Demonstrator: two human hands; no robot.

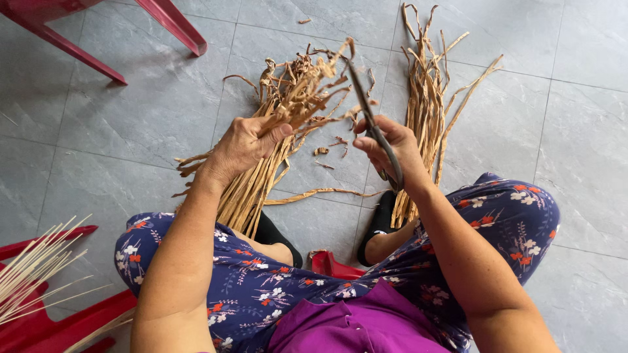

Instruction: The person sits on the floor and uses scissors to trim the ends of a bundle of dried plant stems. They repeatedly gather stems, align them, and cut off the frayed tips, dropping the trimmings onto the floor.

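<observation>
While a person sits low over a grey tiled floor [131,124], seen from above, pale thin sticks [33,268] fan out at the far left edge over a red plastic stool [59,327]. Further up, at the top left corner, the legs of a red plastic chair [98,33] cross the tiles, with bare floor between them and the hands.

Moving right, the left hand [245,147] has its fingers curled tight around a bundle of dried tan strips [281,124], thumb pressed across the top. This bundle slants from beside the left knee up to curled, frayed ends near the top middle. Small scraps [330,147] lie on the tiles between the hands.

Next, the right hand [389,147] closes its fingers on a dark, narrow blade-like tool [369,117], which points up toward the bundle's frayed tips. Just beyond that hand, a second pile of dried strips [428,98] lies lengthwise on the floor, well clear of the first bundle.

Floral navy trousers [504,222] cover both knees, and black slippers [379,219] show between them. Open tiles fill the right edge.
</observation>
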